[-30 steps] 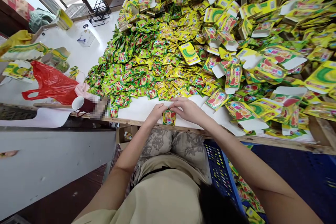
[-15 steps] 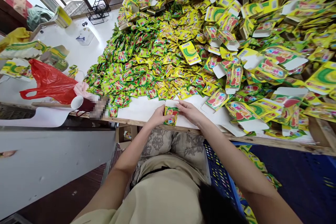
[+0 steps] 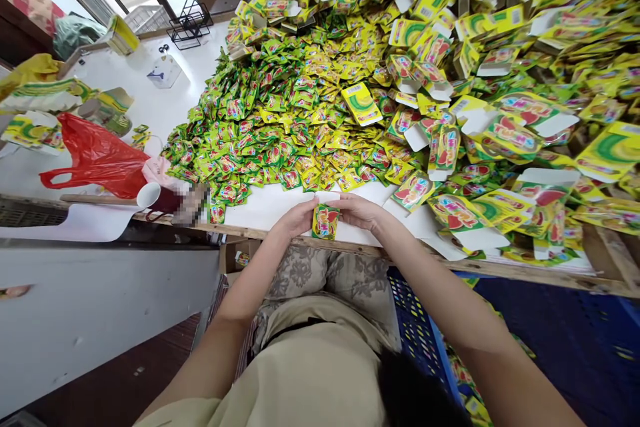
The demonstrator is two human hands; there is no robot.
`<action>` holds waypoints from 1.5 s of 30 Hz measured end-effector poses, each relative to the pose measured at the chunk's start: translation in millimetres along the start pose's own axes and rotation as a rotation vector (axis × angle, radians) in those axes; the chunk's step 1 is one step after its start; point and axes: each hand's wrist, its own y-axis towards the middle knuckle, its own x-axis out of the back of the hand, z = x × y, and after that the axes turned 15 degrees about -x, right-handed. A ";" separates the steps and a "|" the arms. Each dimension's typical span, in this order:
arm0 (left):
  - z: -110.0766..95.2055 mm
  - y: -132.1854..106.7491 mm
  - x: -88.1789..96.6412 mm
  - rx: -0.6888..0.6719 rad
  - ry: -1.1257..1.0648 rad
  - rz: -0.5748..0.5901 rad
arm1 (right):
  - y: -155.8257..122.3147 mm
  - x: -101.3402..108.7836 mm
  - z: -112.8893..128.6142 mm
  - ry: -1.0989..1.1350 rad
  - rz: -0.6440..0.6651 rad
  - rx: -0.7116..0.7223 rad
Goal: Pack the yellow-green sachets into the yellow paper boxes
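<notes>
A small yellow and green candy box [image 3: 326, 223] stands at the table's front edge, its white top flap raised. My left hand [image 3: 300, 217] is closed on the box's left side. On the other side my right hand [image 3: 359, 211] grips the upper right edge, near the flap. The red fruit print and lettering face me. Just beyond my hands lies a heap of small green and yellow candy packets [image 3: 280, 127]. What the box contains cannot be seen.
Many small candy boxes [image 3: 455, 213], several with open flaps, are piled at right. At left are a red plastic bag [image 3: 100, 160], a cup [image 3: 155, 197] and a black wire rack [image 3: 191, 21]. A blue crate [image 3: 415, 320] stands below the table at right.
My left thumb has come off the box's front, so more of its print shows. My right fingers have shifted slightly along the top edge. The box stays in about the same place.
</notes>
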 end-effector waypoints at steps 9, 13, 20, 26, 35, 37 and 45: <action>-17.1 15.1 3.4 0.028 0.182 -0.035 | -9.7 -9.0 -5.9 -0.332 -0.256 0.387; -4.7 8.3 -0.4 -0.365 0.473 -0.145 | -12.5 -3.6 -14.3 -0.620 -0.417 0.522; 1.6 -4.4 -2.0 -0.497 0.677 -0.076 | -14.7 3.6 -20.6 -0.589 -0.391 0.569; 0.0 -2.6 -2.8 -0.457 0.690 -0.070 | -17.9 -0.4 -16.1 -0.503 -0.381 0.492; -11.0 2.2 -20.1 -0.368 0.553 -0.233 | -15.8 -3.4 -9.1 -0.384 -0.406 0.438; -12.9 2.1 -21.5 -0.300 0.542 -0.257 | -16.0 -2.8 -8.1 -0.396 -0.413 0.427; -4.8 -9.5 -11.6 -0.553 0.640 -0.109 | -24.4 1.9 -15.7 -0.427 -0.343 0.496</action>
